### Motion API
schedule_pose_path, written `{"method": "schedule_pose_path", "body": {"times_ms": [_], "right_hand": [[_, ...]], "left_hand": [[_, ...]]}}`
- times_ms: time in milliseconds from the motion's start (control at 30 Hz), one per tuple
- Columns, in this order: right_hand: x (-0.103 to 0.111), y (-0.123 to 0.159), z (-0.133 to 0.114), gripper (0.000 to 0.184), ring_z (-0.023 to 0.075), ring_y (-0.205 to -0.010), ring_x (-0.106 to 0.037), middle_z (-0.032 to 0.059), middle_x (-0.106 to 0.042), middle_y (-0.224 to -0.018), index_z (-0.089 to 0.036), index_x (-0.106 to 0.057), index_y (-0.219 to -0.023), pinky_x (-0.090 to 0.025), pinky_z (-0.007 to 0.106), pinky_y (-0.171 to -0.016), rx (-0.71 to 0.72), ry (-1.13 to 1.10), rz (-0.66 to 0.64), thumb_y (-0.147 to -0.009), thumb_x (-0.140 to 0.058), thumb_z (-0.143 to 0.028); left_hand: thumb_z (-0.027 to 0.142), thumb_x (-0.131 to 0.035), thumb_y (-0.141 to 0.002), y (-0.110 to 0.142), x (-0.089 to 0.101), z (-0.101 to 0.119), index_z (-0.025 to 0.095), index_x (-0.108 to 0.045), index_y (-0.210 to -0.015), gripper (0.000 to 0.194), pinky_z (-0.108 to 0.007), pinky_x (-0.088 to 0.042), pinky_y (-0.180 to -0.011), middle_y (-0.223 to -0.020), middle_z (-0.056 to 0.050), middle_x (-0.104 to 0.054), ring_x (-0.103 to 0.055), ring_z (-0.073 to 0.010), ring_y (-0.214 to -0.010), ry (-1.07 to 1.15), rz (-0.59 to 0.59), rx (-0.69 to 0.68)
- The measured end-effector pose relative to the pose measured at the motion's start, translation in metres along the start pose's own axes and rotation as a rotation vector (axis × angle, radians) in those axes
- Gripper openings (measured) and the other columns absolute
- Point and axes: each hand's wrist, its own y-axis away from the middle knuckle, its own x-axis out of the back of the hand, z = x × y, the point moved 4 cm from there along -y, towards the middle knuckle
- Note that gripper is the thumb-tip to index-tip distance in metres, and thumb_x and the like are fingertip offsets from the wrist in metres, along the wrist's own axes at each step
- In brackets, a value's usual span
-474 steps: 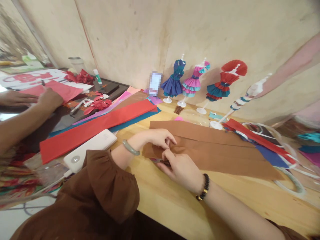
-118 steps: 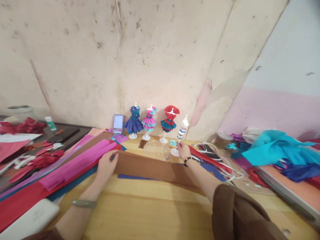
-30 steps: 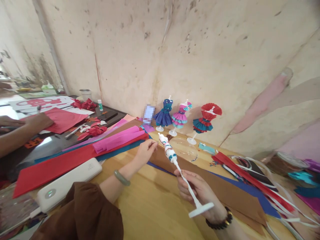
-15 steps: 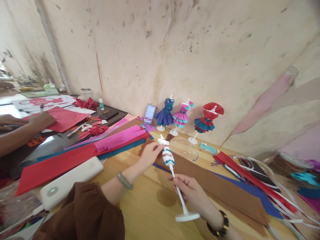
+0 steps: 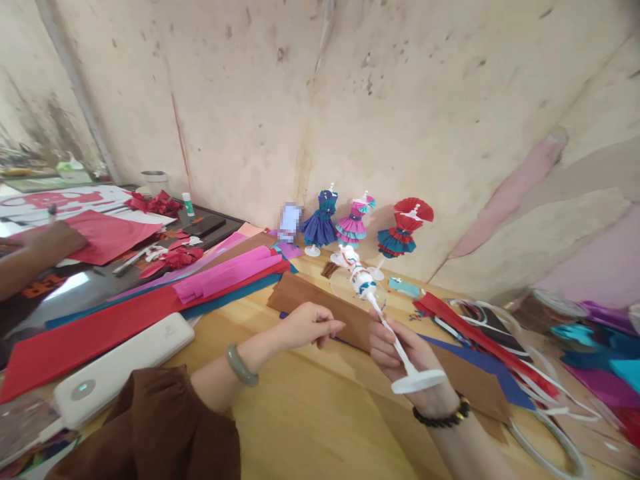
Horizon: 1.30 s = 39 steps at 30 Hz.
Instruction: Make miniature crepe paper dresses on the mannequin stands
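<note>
My right hand (image 5: 400, 350) is closed around the stem of a small white mannequin stand (image 5: 362, 281), holding it tilted above the table. Blue, brown and white bands wrap its torso, and its round base points toward me. My left hand (image 5: 311, 325) is beside it, not touching, with curled fingers pressed together; whatever they may hold is hidden. Folded brown paper (image 5: 350, 320) lies beneath both hands, over a blue sheet (image 5: 465, 363). Behind stand three dressed mannequins: a blue one (image 5: 321, 223), a pink one (image 5: 353, 227) and a red one (image 5: 400, 237).
Red folded paper (image 5: 125, 317), a pink roll (image 5: 225, 277) and a white power bank (image 5: 125, 367) are on the left. At far left another person's hand (image 5: 60, 240) rests on red paper. Red strips (image 5: 480, 337) and white cords lie right. A phone (image 5: 290, 223) leans against the wall.
Half a second ago my left fingers were at the mannequin's upper body; now they are lower and apart from it. My right hand has raised and tilted the mannequin to the right.
</note>
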Motion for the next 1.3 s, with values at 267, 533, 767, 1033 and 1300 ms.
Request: {"method": "schedule_pose_path", "body": {"times_ms": [267, 533, 767, 1033, 1300], "right_hand": [[-0.003, -0.002, 0.008, 0.030, 0.0022, -0.042, -0.017, -0.0074, -0.041, -0.054, -0.015, -0.067, -0.089, -0.018, 0.018, -0.040, -0.017, 0.243, -0.009, -0.074, -0.073, -0.039], [-0.010, -0.016, 0.021, 0.040, 0.0053, -0.047, -0.037, -0.0036, -0.053, -0.065, -0.016, -0.065, -0.089, -0.027, 0.022, -0.046, 0.091, 0.739, -0.026, -0.079, -0.064, -0.055], [-0.045, -0.044, 0.025, 0.043, 0.0083, -0.044, -0.041, -0.0063, -0.045, -0.048, -0.019, -0.052, -0.066, -0.033, 0.023, -0.047, 0.183, 0.959, -0.056, -0.080, -0.056, -0.059], [-0.045, -0.062, 0.039, 0.029, 0.0172, -0.072, -0.062, 0.0053, -0.068, -0.077, -0.017, -0.064, -0.081, -0.047, 0.029, -0.069, 0.343, 1.208, -0.092, -0.091, -0.045, -0.036], [-0.048, -0.083, 0.080, 0.019, 0.0178, -0.075, -0.062, 0.0076, -0.068, -0.090, -0.019, -0.070, -0.083, -0.044, 0.028, -0.069, 0.426, 1.787, -0.205, -0.087, -0.051, -0.015]], "left_hand": [[0.047, -0.053, -0.084, -0.001, 0.026, 0.003, 0.015, -0.061, -0.065, 0.038, -0.020, -0.039, -0.049, -0.051, 0.000, -0.060, -0.051, -0.0095, -0.047, 0.038, 0.090, 0.022], [0.030, -0.077, -0.068, -0.002, 0.025, -0.003, 0.015, -0.072, -0.091, 0.029, -0.032, -0.051, -0.082, -0.091, -0.009, -0.074, -0.068, -0.0183, -0.083, 0.491, -0.017, 0.087], [0.036, -0.076, -0.073, -0.001, 0.022, 0.001, 0.008, -0.068, -0.100, 0.039, -0.034, -0.054, -0.076, -0.085, -0.012, -0.071, -0.068, -0.0184, -0.076, 0.766, -0.095, 0.039], [0.025, -0.057, -0.084, 0.002, 0.066, 0.009, 0.006, -0.068, -0.084, 0.022, -0.032, -0.055, -0.075, -0.087, -0.017, -0.073, -0.070, -0.0230, -0.084, 0.793, 0.235, 0.041], [0.022, -0.052, -0.079, 0.005, 0.079, 0.000, 0.007, -0.067, -0.088, 0.023, -0.022, -0.050, -0.049, -0.094, -0.020, -0.073, -0.069, -0.0275, -0.092, 0.736, 0.251, 0.101]]}}
